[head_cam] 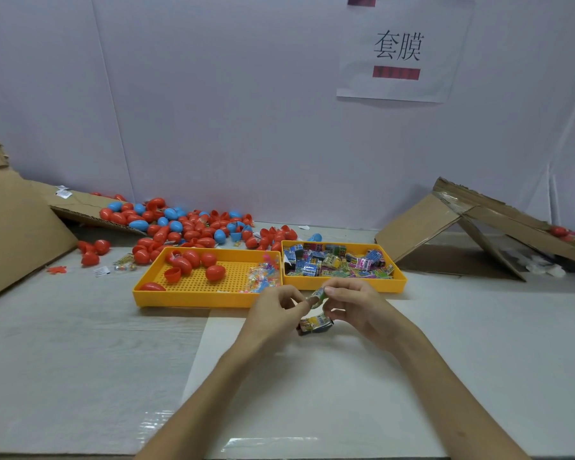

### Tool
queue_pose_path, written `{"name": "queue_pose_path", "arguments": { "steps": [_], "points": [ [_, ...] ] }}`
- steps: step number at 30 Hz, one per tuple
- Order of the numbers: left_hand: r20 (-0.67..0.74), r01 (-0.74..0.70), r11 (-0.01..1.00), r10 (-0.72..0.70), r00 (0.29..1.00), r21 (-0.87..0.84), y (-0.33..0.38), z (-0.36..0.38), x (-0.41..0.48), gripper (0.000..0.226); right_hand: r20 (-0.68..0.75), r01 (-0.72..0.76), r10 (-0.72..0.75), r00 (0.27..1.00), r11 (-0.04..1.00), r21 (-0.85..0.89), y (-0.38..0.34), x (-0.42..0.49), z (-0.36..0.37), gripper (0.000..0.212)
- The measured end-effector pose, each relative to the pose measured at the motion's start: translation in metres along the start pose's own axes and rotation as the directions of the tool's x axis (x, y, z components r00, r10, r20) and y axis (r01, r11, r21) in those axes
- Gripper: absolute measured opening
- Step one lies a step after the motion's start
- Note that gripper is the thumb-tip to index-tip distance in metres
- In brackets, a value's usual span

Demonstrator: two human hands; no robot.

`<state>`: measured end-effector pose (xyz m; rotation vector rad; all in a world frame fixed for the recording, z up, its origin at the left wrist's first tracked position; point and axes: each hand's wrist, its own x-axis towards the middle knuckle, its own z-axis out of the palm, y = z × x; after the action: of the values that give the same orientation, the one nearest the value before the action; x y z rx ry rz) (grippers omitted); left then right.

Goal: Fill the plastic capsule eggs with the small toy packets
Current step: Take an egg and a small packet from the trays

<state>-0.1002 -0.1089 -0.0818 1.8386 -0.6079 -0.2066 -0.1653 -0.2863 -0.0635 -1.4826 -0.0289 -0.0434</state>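
Before the packet tray (390,284), left hand (274,312) and right hand (357,308) pinch one toy packet (320,292).

A packing workstation: sorting trays (140,290), cardboard cartons (419,227), a posted station sign (399,51)

Egg tray (193,298) sits left of packet tray (399,277).

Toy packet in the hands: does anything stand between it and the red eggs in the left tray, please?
Only the left tray's low front wall and a heap of clear bags lie between the toy packet and the red eggs.
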Motion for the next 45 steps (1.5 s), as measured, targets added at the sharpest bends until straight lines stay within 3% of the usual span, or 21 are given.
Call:
{"name": "queue_pose_path", "arguments": {
  "steps": [3,6,12,17,20,25,29,32,35,38,42,45],
  "points": [
    [-0.076,-0.075,0.995,0.081,0.994,0.072,0.0,0.001,0.0,0.018,0.025,0.005,-0.004,1.0,0.999,-0.044,0.0,0.0,0.001,0.012],
    [-0.156,-0.098,0.994,0.103,0.982,0.038,0.001,-0.001,0.001,0.014,0.041,0.005,-0.002,0.999,0.998,-0.059,0.001,0.0,0.003,0.016],
    [-0.142,-0.133,0.989,0.141,0.98,0.064,0.004,0.0,0.0,0.017,-0.058,0.017,-0.016,0.998,1.0,0.013,0.004,0.003,0.0,0.026],
    [-0.18,-0.143,0.985,0.158,0.971,0.093,0.003,-0.003,0.0,0.019,-0.026,0.0,0.0,1.0,1.0,-0.008,0.005,0.003,-0.001,0.025],
    [-0.209,-0.158,0.975,0.189,0.96,0.156,0.002,-0.003,0.0,0.019,0.01,0.008,-0.008,1.0,1.0,-0.01,0.002,0.002,0.0,0.013],
    [-0.247,-0.17,0.957,0.228,0.942,0.233,0.0,-0.003,-0.001,0.017,-0.044,0.023,-0.021,0.999,0.999,0.025,-0.001,0.001,-0.003,0.003],
    [-0.38,-0.167,0.934,0.285,0.88,0.315,0.004,-0.013,-0.001,0.013,-0.083,0.029,-0.024,0.996,0.998,0.055,-0.001,0.001,-0.006,0.006],
    [-0.448,-0.102,0.934,0.257,0.856,0.341,0.008,-0.04,0.008,0.002,-0.115,0.03,-0.022,0.993,0.997,0.071,-0.002,0.002,-0.008,0.006],
    [-0.474,0.12,0.85,0.165,0.865,0.514,0.004,-0.076,0.025,0.03,-0.142,0.026,-0.014,0.99,0.996,0.084,-0.002,0.002,-0.008,0.005],
    [-0.455,0.29,0.711,0.048,0.889,0.641,-0.003,-0.101,0.039,0.042,-0.162,0.026,-0.011,0.987,0.995,0.095,-0.002,0.002,-0.008,0.005],
    [-0.389,0.304,0.722,-0.052,0.92,0.622,-0.017,-0.112,0.048,0.033,-0.17,0.034,-0.014,0.985,0.993,0.116,-0.003,0.002,-0.008,0.006],
    [-0.403,0.168,0.838,0.067,0.913,0.52,-0.015,-0.106,0.046,0.03,-0.168,0.038,-0.016,0.986,0.991,0.127,-0.004,0.002,-0.008,0.007]
  ]
}}
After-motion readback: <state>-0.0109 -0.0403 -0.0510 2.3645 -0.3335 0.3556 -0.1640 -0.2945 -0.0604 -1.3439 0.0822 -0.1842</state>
